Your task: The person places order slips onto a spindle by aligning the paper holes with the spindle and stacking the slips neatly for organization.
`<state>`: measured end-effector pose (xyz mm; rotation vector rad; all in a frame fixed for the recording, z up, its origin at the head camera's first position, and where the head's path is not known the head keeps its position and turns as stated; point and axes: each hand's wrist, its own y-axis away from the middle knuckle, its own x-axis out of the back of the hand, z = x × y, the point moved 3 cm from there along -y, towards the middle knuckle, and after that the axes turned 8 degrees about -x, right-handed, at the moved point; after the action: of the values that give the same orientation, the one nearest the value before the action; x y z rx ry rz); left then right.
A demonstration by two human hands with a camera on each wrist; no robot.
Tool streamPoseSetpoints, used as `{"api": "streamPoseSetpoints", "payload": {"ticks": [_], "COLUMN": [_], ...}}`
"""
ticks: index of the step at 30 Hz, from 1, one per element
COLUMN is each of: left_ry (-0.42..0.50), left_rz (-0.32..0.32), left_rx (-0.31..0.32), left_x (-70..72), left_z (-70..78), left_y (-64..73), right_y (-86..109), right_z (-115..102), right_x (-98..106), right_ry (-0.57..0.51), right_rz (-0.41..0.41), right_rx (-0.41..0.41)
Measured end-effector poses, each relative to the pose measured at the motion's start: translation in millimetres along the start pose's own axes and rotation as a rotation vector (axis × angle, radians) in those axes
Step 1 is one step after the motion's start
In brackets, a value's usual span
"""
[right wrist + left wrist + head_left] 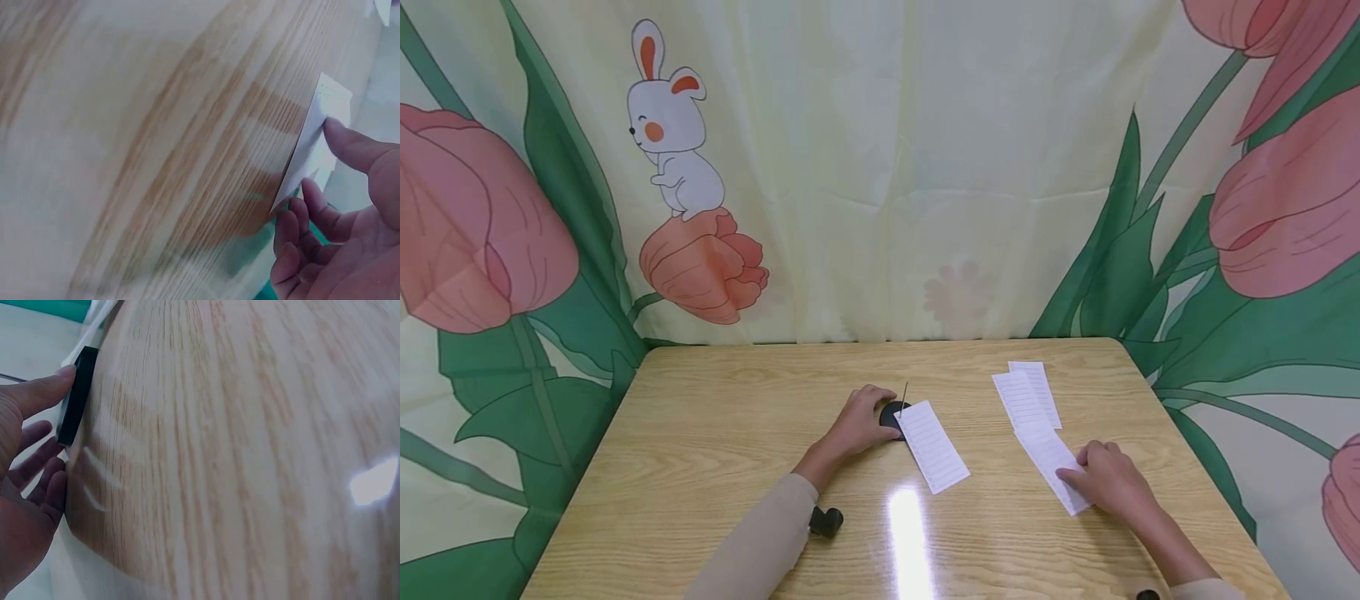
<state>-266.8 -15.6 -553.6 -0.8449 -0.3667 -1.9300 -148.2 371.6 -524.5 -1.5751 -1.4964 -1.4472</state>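
Note:
A bill spike with a round black base [891, 412] and a thin upright metal pin [905, 395] stands on the table. My left hand [859, 422] holds the base from its left side; in the left wrist view the thumb [47, 394] lies against the black disc [78, 397], with the fingers at its other edge. One printed paper slip [934, 450] has its upper corner at the pin and slants down to the right. Farther right, my right hand [1112, 479] pinches the near end of another slip [1047, 460] between thumb [353, 145] and fingers.
Two more lined slips [1019, 402] [1039, 385] overlap just beyond the pinched one. The wood-grain table [737, 433] reaches back to a curtain [880, 208] printed with tulips and a rabbit. Light glares off the tabletop near the front.

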Motion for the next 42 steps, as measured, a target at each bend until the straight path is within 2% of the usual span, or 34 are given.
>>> {"api": "streamPoseSetpoints", "payload": {"ticks": [5,11,22,30,42], "left_ry": [-0.003,0.0,0.021,0.007,0.029], "left_rz": [0.002,0.006,0.002,0.001,0.016], "left_rx": [0.001,0.009,0.019,0.022,0.026], "left_x": [-0.9,-0.6,-0.3,-1.0,1.1], "left_z": [0.4,0.4,0.6,-0.3,1.8], "left_y": [-0.3,0.3,0.7,0.0,1.4], "right_y": [-1.2,-0.9,-4.6,-3.8,-6.6], "right_z": [-0.1,-2.7,0.4,3.3,12.0], "right_x": [-1.4,0.3,-1.8,-1.4,-1.7], "right_ry": [-0.005,-0.013,-0.13,-0.16,-0.233], "right_rz": [-0.02,0.002,-0.006,0.003,0.077], "right_rx": [0.006,0.019,0.021,0.009,0.042]}}
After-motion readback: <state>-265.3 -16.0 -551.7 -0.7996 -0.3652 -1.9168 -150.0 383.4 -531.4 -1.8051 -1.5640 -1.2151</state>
